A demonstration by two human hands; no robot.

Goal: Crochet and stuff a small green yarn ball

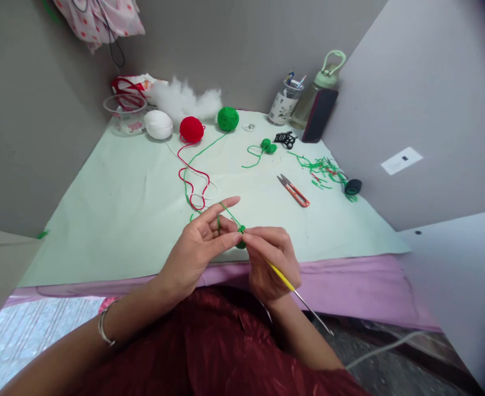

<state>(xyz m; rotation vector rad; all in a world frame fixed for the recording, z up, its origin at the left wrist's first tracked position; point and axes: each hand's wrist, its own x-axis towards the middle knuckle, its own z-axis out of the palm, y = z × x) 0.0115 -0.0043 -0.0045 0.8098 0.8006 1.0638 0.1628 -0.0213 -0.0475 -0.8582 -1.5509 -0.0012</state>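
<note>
My left hand pinches a small green crocheted piece between thumb and fingers, with a green yarn strand looped over the raised forefinger. My right hand is closed around a yellow-handled crochet hook whose tip meets the green piece. The strand runs back across the pale green mat to a green yarn ball at the far side.
A red yarn ball, a white yarn ball, white stuffing and a clear plastic tub sit at the back. Orange snips, green yarn scraps, a small green crocheted bit, a pen cup and a water bottle lie to the right.
</note>
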